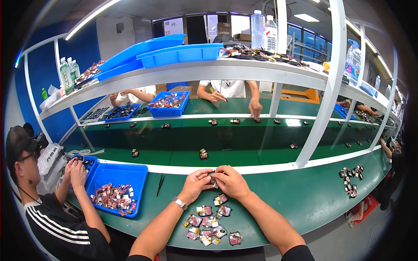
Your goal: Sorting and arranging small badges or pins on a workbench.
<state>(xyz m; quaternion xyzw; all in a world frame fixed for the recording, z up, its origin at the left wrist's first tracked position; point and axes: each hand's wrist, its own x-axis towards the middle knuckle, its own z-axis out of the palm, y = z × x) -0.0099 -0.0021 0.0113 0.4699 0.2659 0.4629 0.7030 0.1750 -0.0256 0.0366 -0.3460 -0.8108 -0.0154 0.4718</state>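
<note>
Now pinches a small dark part (213,178) between the fingertips of left hand (196,185) and right hand (232,182) together, clamped from both sides, likely for steadying something so tiny. Holds it over the green counter (278,191), just beyond a cluster of small modules (210,222), spread close in, presumably for short reach. Has tweezers (160,184) off to the left, apparently within grasp, and farther left a blue tray (126,172), walled, probably for penning in small pieces (114,198).

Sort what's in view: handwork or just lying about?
Likely in use:
partly hidden dark piece in left hand and right hand
modules clustered between the forearms
blue tray of similar parts
tweezers, perhaps

Probably just lying about:
tall clear shelf bottle
stacked blue shelf trays
</note>
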